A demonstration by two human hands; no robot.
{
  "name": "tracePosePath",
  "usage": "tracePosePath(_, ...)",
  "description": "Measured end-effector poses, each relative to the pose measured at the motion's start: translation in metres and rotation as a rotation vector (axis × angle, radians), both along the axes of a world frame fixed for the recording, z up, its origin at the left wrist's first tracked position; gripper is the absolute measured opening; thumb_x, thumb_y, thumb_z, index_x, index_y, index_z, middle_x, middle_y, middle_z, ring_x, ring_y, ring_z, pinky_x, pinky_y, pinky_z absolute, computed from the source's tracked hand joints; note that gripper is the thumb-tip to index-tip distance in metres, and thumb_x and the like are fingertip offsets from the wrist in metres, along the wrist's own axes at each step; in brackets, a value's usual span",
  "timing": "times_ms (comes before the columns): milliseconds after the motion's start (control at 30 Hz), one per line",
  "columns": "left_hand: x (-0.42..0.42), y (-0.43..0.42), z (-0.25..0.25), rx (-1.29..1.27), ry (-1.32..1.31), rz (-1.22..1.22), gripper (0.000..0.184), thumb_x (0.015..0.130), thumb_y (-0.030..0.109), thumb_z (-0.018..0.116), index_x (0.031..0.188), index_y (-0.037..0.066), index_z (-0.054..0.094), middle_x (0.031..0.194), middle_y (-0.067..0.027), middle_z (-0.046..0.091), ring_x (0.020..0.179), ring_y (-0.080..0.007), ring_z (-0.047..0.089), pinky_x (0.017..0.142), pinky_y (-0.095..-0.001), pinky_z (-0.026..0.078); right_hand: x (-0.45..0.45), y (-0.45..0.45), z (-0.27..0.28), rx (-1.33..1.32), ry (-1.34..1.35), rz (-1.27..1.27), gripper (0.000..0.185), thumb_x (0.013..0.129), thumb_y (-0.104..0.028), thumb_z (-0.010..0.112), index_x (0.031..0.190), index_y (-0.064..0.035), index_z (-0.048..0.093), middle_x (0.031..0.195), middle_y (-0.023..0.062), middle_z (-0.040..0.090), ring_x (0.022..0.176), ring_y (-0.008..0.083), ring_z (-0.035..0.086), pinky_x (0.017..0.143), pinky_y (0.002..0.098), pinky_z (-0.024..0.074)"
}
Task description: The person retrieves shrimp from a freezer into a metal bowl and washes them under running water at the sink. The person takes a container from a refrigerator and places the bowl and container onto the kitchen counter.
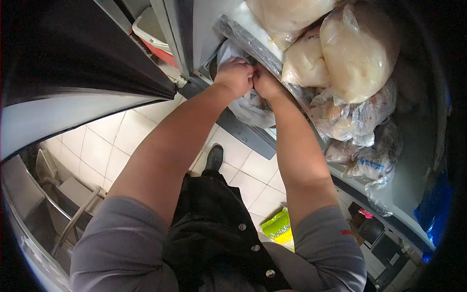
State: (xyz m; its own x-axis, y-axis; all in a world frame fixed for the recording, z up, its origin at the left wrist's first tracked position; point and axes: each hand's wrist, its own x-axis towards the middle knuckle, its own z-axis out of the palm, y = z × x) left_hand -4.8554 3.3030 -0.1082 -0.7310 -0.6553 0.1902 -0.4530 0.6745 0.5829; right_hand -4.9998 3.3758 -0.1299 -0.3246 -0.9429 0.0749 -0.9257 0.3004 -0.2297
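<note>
Both arms reach into the low part of an open fridge or freezer. My left hand (236, 77) is closed, its fingers curled on a whitish plastic bag (254, 113). Right against it, my right hand (265, 83) is closed too, pinching at the top of the same bag. The bag's contents are mostly hidden by my hands and its cloudy film. Just above my right hand runs the edge of a shelf (253, 41), its front wrapped in clear plastic.
Large bags of pale food (357, 58) sit on the shelf, with smaller wrapped bags (369, 165) below. A dark door (87, 73) stands open at left. A white-lidded red container (151, 29) is beyond it. A green packet (278, 228) lies near the tiled floor (141, 129).
</note>
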Motion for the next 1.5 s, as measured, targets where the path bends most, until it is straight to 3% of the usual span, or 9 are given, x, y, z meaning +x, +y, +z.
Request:
tracePosePath(367, 0.009, -0.008, -0.011, 0.782, 0.394, 0.101, 0.020, 0.078, 0.018, 0.067, 0.094, 0.006, 0.067, 0.088, -0.0073, 0.065, 0.081, -0.0176, 0.062, 0.076, -0.0307, 0.050, 0.003, -0.003, 0.029, 0.266, -0.456, -0.129, 0.053, 0.088, -0.040, 0.053, 0.132, -0.0089, 0.052, 0.136, 0.0183, 0.050, 0.130, 0.0345, 0.042, 0.110, 0.0434, 0.0324)
tracePosePath(500, 0.007, -0.019, 0.018, 1.000, 0.415, 0.038, 0.028, 0.084, 0.020, 0.063, 0.108, 0.006, 0.067, 0.095, -0.0017, 0.066, 0.087, -0.0113, 0.059, 0.083, -0.0269, 0.046, -0.022, -0.004, 0.002, -0.120, -0.134, 0.093, 0.043, 0.090, -0.034, 0.054, 0.123, -0.0070, 0.057, 0.119, 0.0153, 0.063, 0.117, 0.0298, 0.055, 0.103, 0.0405, 0.0391)
tracePosePath(767, 0.045, -0.010, 0.046, 0.575, -0.199, -0.546, 0.025, 0.078, 0.021, 0.066, 0.100, 0.009, 0.068, 0.086, -0.0091, 0.070, 0.080, -0.0192, 0.066, 0.073, -0.0326, 0.051, -0.036, 0.024, 0.018, -0.218, -1.386, -0.336, 0.037, 0.094, -0.035, 0.052, 0.121, -0.0096, 0.057, 0.106, 0.0079, 0.065, 0.081, 0.0174, 0.059, 0.073, 0.0298, 0.0476)
tracePosePath(833, 0.046, -0.010, 0.045, 0.529, -0.145, -0.379, 0.023, 0.081, 0.021, 0.061, 0.100, 0.010, 0.068, 0.086, -0.0140, 0.069, 0.082, -0.0287, 0.067, 0.076, -0.0375, 0.052, -0.030, 0.034, 0.032, -0.159, -1.477, -0.356, 0.036, 0.096, -0.036, 0.051, 0.120, -0.0102, 0.057, 0.103, 0.0060, 0.065, 0.073, 0.0143, 0.060, 0.065, 0.0272, 0.0497)
tracePosePath(900, 0.036, -0.009, 0.056, 0.552, 0.036, 0.019, 0.020, 0.085, 0.020, 0.059, 0.097, 0.008, 0.068, 0.088, -0.0184, 0.067, 0.082, -0.0331, 0.066, 0.078, -0.0392, 0.051, -0.022, 0.042, 0.048, -0.063, -1.455, -0.392, 0.034, 0.097, -0.036, 0.050, 0.120, -0.0124, 0.057, 0.105, 0.0025, 0.065, 0.066, 0.0087, 0.055, 0.058, 0.0217, 0.0447)
tracePosePath(1033, 0.009, -0.018, 0.058, 0.278, -0.340, -0.134, 0.025, 0.085, 0.017, 0.056, 0.105, 0.013, 0.069, 0.106, -0.0142, 0.069, 0.100, -0.0333, 0.065, 0.086, -0.0428, 0.052, -0.016, 0.040, 0.055, 0.097, -1.188, -0.378, 0.035, 0.094, -0.035, 0.054, 0.120, -0.0126, 0.059, 0.110, 0.0076, 0.065, 0.079, 0.0177, 0.063, 0.069, 0.0300, 0.0512)
tracePosePath(1133, -0.001, -0.026, 0.047, 0.108, -0.495, -0.195, 0.028, 0.084, 0.016, 0.056, 0.109, 0.010, 0.067, 0.111, -0.0155, 0.067, 0.104, -0.0341, 0.064, 0.089, -0.0449, 0.051, 0.003, 0.033, 0.040, 0.063, 0.136, -0.075, 0.040, 0.089, -0.036, 0.057, 0.121, -0.0122, 0.062, 0.118, 0.0164, 0.063, 0.105, 0.0333, 0.060, 0.094, 0.0425, 0.0466)
tracePosePath(1233, 0.002, -0.030, 0.054, 0.096, -0.572, -0.241, 0.032, 0.084, 0.016, 0.057, 0.113, 0.008, 0.065, 0.113, -0.0164, 0.066, 0.104, -0.0333, 0.065, 0.090, -0.0456, 0.050, 0.012, 0.024, 0.047, 0.217, -0.115, -0.223, 0.046, 0.085, -0.039, 0.058, 0.122, -0.0125, 0.062, 0.128, 0.0212, 0.057, 0.125, 0.0407, 0.047, 0.109, 0.0458, 0.0320)
tracePosePath(1500, 0.067, -0.032, 0.042, 0.019, -0.469, -0.170, 0.029, 0.080, 0.018, 0.060, 0.106, 0.006, 0.064, 0.101, -0.0179, 0.066, 0.096, -0.0345, 0.065, 0.086, -0.0448, 0.051, -0.022, 0.101, 0.017, -0.037, 0.070, -0.259, 0.038, 0.086, -0.035, 0.059, 0.112, -0.0077, 0.066, 0.116, 0.0161, 0.064, 0.110, 0.0360, 0.058, 0.097, 0.0433, 0.0449)
